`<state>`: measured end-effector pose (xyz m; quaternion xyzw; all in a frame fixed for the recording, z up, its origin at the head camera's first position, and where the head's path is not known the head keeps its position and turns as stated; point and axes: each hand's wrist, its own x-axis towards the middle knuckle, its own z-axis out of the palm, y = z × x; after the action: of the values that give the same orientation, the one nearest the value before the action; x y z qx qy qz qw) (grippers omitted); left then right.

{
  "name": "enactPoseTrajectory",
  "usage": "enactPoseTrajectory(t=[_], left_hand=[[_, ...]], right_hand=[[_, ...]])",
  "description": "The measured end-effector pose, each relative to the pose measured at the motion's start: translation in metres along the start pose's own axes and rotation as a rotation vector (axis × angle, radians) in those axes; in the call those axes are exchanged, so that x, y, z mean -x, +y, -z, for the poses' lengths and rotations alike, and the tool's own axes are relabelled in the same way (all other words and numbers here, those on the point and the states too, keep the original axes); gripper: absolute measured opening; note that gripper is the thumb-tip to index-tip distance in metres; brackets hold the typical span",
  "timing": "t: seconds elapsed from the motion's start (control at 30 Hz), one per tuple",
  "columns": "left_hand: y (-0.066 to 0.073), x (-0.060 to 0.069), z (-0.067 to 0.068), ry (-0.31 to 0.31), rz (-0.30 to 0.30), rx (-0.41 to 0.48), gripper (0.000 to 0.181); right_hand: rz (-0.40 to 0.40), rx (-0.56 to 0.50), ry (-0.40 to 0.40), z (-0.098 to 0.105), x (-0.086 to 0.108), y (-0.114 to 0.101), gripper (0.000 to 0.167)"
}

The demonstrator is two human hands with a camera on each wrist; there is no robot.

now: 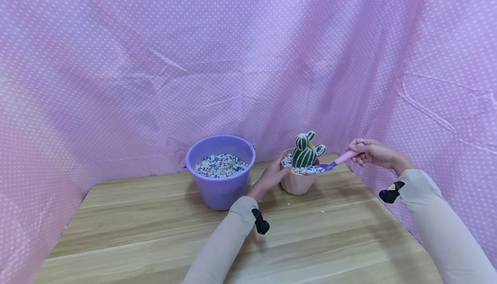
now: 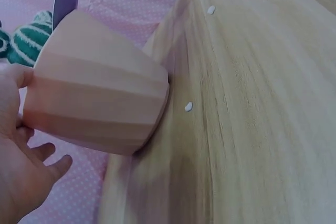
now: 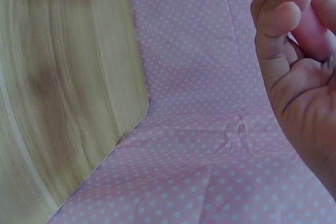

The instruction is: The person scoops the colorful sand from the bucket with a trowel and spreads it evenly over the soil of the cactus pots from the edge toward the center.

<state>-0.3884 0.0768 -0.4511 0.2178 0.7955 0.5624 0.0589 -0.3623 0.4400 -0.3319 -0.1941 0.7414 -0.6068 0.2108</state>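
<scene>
A green knitted cactus (image 1: 304,156) with white stripes stands in a pale pink flower pot (image 1: 297,184) among multicoloured pebbles (image 1: 306,170). My left hand (image 1: 273,175) holds the pot at its left side. In the left wrist view the thumb of that hand (image 2: 23,166) lies against the rim, with some fingertips off the wall. Pinched in my right hand (image 1: 374,153) is the pink handle of a small toy shovel (image 1: 348,156). Its purple blade (image 2: 65,1) lies over the pot's right rim, at the pebbles. The right wrist view shows curled fingers (image 3: 286,19) around the handle.
Left of the pot stands a purple bucket (image 1: 220,191), partly filled with similar pebbles (image 1: 221,165). Two loose white pebbles lie on the wooden table (image 1: 155,236), one pebble (image 2: 188,107) nearer the pot's base. Pink dotted cloth (image 1: 233,59) hangs behind and beside the table.
</scene>
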Motion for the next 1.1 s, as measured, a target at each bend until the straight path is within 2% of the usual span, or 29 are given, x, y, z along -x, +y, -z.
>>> enactPoseTrajectory(t=[0.1, 0.23, 0.3, 0.37, 0.6, 0.97, 1.1], left_hand=[[0.0, 0.002, -0.004, 0.049, -0.006, 0.01, 0.07], [0.004, 0.009, -0.012, 0.132, -0.03, -0.084, 0.066], [0.004, 0.012, -0.017, 0.158, -0.036, -0.142, 0.067], [0.003, 0.014, -0.02, 0.172, -0.041, -0.153, 0.068], [0.001, 0.013, -0.023, 0.163, -0.025, 0.005, 0.069], [-0.002, 0.006, -0.013, 0.092, -0.009, 0.169, 0.069], [-0.004, 0.005, -0.011, 0.079, 0.009, 0.2, 0.068]], right_hand=[[0.006, 0.003, -0.003, 0.0, 0.0, -0.001, 0.03], [0.01, -0.006, -0.006, 0.001, 0.0, -0.002, 0.031], [0.008, -0.009, -0.007, 0.001, 0.0, -0.001, 0.031], [0.003, -0.009, -0.007, 0.002, 0.0, -0.001, 0.031], [0.007, -0.004, -0.005, 0.001, -0.001, -0.001, 0.031], [0.005, 0.007, -0.001, 0.001, -0.001, -0.003, 0.031], [0.003, -0.004, -0.004, 0.002, 0.0, -0.001, 0.031]])
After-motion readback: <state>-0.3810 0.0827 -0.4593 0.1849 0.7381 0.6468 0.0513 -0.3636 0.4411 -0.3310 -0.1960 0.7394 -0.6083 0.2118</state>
